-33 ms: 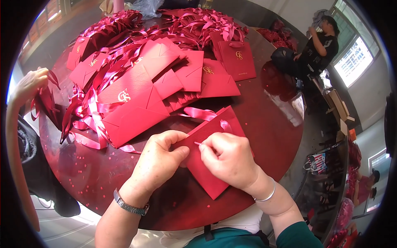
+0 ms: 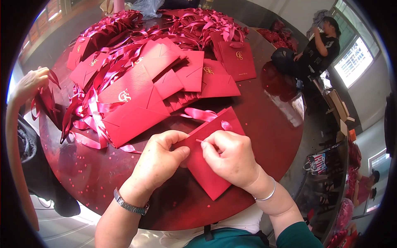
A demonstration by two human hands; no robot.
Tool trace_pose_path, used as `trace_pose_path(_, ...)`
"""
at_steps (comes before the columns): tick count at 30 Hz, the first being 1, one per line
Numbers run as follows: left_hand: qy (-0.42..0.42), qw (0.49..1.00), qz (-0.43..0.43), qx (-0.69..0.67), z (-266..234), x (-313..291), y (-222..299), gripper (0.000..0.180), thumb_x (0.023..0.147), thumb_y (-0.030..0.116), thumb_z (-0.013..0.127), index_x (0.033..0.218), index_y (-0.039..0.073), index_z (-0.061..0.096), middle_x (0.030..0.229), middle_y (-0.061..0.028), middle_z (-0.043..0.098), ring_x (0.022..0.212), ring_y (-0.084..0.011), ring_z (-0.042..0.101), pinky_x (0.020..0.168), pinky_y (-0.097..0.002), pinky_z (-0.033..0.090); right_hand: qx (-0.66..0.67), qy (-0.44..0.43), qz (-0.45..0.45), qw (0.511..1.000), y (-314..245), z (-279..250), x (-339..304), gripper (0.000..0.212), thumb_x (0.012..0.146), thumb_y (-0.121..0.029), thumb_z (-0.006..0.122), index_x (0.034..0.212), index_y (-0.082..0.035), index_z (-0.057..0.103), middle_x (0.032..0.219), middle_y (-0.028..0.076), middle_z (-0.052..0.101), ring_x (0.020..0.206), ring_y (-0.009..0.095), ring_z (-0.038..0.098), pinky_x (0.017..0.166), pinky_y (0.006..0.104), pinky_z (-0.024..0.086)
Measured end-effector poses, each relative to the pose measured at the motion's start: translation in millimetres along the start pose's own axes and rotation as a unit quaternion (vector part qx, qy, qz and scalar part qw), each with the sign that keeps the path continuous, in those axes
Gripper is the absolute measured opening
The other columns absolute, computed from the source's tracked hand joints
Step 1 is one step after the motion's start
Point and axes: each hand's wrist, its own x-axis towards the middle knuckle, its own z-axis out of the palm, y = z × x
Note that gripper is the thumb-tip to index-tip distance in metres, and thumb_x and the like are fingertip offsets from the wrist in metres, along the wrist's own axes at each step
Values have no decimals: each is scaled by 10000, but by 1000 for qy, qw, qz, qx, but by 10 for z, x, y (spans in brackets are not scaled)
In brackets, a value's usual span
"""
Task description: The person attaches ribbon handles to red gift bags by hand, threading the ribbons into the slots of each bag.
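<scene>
A red paper gift bag lies at a slant on the table in front of me. My left hand is closed on its left upper edge; its fingertips are partly hidden. My right hand pinches a thin pink ribbon end over the front of the bag, between thumb and forefinger. A pink satin ribbon handle reaches out past the bag's top edge, and a ribbon knot shows on its face near the top.
The round dark red table carries a heap of red gift bags and ribbons. At the left, another person's hand holds a dark red bag. Another person sits at the back right, near cardboard boxes.
My right hand has shifted very slightly, and a little more of the ribbon end shows at its fingertips. My left hand stays where it was.
</scene>
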Motion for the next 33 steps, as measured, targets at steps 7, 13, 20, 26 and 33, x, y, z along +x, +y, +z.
trace_pose_path(7,-21,997,-34,-62,-11,-5,11,222,885,2,571,1096,-23,635,890,-32,654,799,-86,590,732,-235,489,36,10,20,999,26,-16,0,67,805,-1,676,760,19,631,647,95,614,529,137,578,479,267,453)
trace_pose_path(13,-57,995,-50,-69,-63,11,4,173,889,19,563,1041,-22,632,860,-21,640,793,-87,572,747,-242,475,30,8,12,999,-27,-27,-4,48,795,5,678,773,8,636,661,90,615,547,155,579,486,277,449)
trace_pose_path(20,-40,996,-51,-60,-42,19,-17,160,877,38,576,1016,-15,634,840,-19,636,778,-79,561,728,-243,465,17,17,-20,1000,2,-38,7,42,780,6,680,769,5,640,661,101,617,540,190,579,489,294,443)
trace_pose_path(26,-23,998,-46,-45,-21,21,-19,161,880,36,577,1023,-4,639,833,-16,637,761,-78,560,707,-248,468,28,-23,-26,999,-8,-39,-8,46,759,4,679,737,-13,643,636,88,614,536,201,587,484,303,445)
trace_pose_path(33,-16,999,-44,-23,-9,2,22,217,879,-39,560,1086,-32,622,970,-56,664,881,-119,625,809,-260,503,8,-26,-43,999,6,-17,-14,51,742,13,678,729,-18,639,637,94,613,540,215,597,478,305,453)
